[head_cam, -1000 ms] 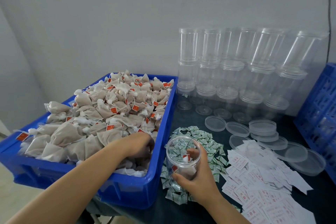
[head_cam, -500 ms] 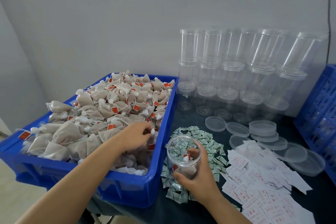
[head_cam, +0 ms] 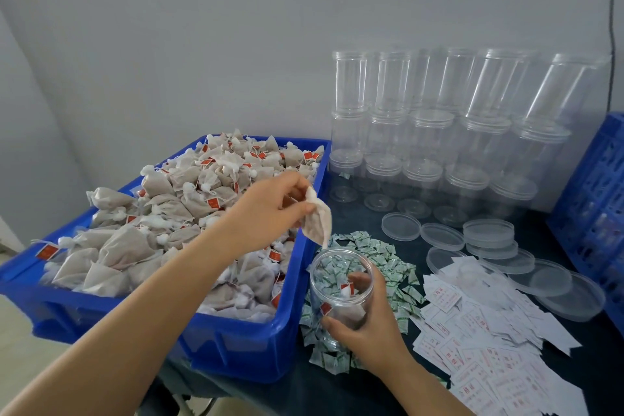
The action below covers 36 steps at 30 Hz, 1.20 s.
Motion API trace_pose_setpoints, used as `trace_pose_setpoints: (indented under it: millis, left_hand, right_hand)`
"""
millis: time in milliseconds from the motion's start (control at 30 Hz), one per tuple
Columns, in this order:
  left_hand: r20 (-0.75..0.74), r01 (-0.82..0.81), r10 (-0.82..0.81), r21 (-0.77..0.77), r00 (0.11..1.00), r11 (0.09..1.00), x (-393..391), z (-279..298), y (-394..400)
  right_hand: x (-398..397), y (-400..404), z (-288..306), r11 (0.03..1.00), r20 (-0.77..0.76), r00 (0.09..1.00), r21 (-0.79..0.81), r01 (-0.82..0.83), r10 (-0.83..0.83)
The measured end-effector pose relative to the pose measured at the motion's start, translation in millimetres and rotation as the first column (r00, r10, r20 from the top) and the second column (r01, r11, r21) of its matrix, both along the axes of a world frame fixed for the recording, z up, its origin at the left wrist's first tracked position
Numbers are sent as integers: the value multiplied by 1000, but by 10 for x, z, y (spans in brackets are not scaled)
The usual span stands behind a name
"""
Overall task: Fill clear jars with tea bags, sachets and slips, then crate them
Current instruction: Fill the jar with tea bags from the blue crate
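The left hand [head_cam: 266, 209] pinches a tea bag [head_cam: 317, 218] by its top, fingers and thumb together on it; the bag hangs from the fingertips, tilted, its lower corner just above the open mouth of the jar [head_cam: 341, 294]; the right hand [head_cam: 368, 324] grips that jar round its near side, thumb curled across the front wall, fingers showing through the clear plastic behind; the jar stands upright and holds a few tea bags with red tags at its bottom.

Left of and below the pinching hand sits the blue bin [head_cam: 236, 348], heaped with tea bags [head_cam: 162, 223]; the left forearm crosses over its near right corner. Under and around the held jar lie the green-and-white sachets [head_cam: 378, 257], spread on the dark table [head_cam: 337, 392]; just right of the gripping hand is the pile of white slips [head_cam: 489, 348] with red print, some overlapping the sachets' edge.

Beyond both hands, against the wall, stand stacked empty jars [head_cam: 439, 132], three tiers high; in front of these, right of the hanging bag, lie loose clear lids [head_cam: 489, 236], some stacked, some partly under the slips. At the far right edge a blue crate [head_cam: 597, 206] stands, only part of it in view.
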<state>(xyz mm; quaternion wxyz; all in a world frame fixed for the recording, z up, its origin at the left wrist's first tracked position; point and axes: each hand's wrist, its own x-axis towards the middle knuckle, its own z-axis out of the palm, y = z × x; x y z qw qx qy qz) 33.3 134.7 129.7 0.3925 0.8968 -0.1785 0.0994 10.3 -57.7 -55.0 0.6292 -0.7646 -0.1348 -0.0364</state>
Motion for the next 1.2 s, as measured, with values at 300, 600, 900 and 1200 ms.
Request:
trace_pose_setpoints:
  millis: [300,600,900,1200]
  left_hand:
    - [-72,184,-171,236,983,954,-77,-228,-385]
    - [-16,171,-206,620,978,766,-60,-334,-439]
    - [-37,124,-203,891,978,436,-62,-307,-627]
    - [21,143,-220,697,975,703,-35,-246,-519]
  right_hand:
    - [49,4,-67,1000,10,1000,11,-10,10]
    - [79,12,-106,1000,38,999,16,8,-8]
    - [90,13,-112,1000,28,1000,15,6,-6]
    - [67,5,-105,1000,47,999,9,2,-2]
